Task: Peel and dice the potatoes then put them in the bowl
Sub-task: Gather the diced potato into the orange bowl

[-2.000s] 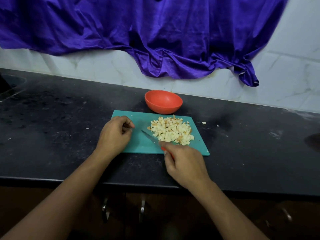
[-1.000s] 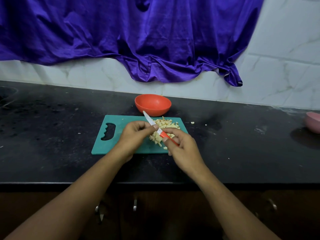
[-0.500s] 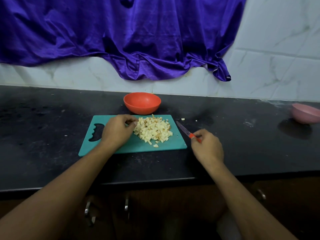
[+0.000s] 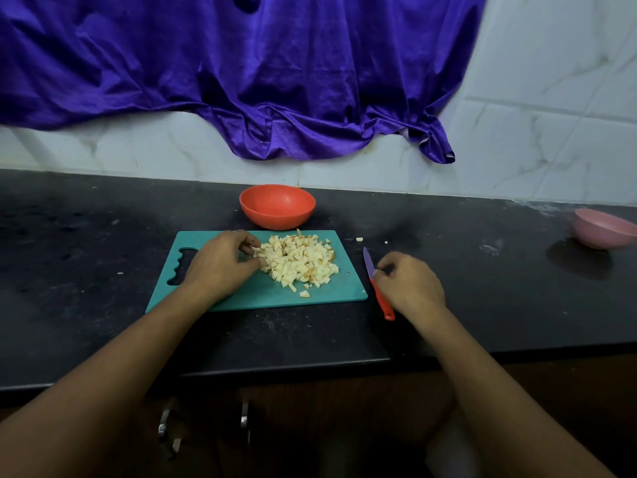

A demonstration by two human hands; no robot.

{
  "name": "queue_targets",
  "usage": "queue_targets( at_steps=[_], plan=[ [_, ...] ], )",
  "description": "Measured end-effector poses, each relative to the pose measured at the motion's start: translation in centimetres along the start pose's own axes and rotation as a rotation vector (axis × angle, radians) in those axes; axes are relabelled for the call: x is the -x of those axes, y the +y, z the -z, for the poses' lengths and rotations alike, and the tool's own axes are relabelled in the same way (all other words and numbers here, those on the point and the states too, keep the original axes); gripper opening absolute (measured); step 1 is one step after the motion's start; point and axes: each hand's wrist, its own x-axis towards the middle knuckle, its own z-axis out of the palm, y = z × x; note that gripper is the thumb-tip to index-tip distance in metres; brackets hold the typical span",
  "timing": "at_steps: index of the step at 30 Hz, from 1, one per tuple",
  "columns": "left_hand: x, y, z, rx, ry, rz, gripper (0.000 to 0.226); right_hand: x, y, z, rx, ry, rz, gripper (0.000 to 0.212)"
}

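Observation:
A heap of diced potatoes [image 4: 299, 262] lies on the teal cutting board [image 4: 331, 291]. Behind the board stands an orange bowl [image 4: 277, 205] with nothing visible in it. My left hand [image 4: 220, 262] rests on the board at the heap's left edge, its curled fingers pinching a few pieces. A red-handled knife [image 4: 378, 291] lies flat on the counter just right of the board, blade pointing away from me. My right hand [image 4: 410, 284] sits beside it with loosely curled fingers, fingertips close to where blade meets handle.
A pink bowl [image 4: 601, 229] stands at the far right of the black counter [image 4: 86, 270]. A few stray potato bits [image 4: 359, 239] lie on the counter past the board's right corner. Purple cloth [image 4: 241, 74] hangs on the tiled wall behind.
My right hand carried the knife off the board to the right and laid it on the counter. My left hand went from the blade back to the heap's left edge.

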Motion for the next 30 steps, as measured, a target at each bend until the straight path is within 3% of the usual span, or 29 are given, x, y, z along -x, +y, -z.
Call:
queue_targets(
  at_steps=[2,5,12,18,20,25,28,30],
  plan=[
    [-0.1,0.2,0.7,-0.01,-0.043,0.01,0.039,-1.0,-0.4,0.8,-0.1,-0.02,0.046,0.004],
    [-0.5,0.7,1.5,-0.054,-0.159,0.041,0.059,-2.4,-1.5,1.4,-0.267,-0.13,0.118,0.015],
    [-0.6,1.2,1.8,-0.207,-0.349,0.101,0.1,-4.5,-4.8,0.8,-0.238,-0.522,0.18,0.054],
    [-0.9,1.3,1.7,-0.201,-0.337,0.107,0.094,-7.2,-4.7,1.4,-0.242,-0.332,0.114,0.045],
    [-1.3,1.3,1.6,-0.221,-0.366,0.112,0.096,-7.5,-4.9,1.2,-0.242,-0.412,0.13,0.049],
    [-2.9,1.6,1.4,-0.321,-0.499,0.135,0.119,-7.7,-6.5,0.5,-0.205,-0.715,0.164,0.098],
    [-3.7,2.2,1.4,-0.381,-0.566,0.154,0.128,-7.7,-7.5,-0.1,-0.028,-0.818,0.179,0.113],
    [-4.1,2.5,1.5,-0.353,-0.578,0.153,0.121,-7.8,-8.1,-0.6,0.059,-0.821,0.197,0.119]
  ],
)
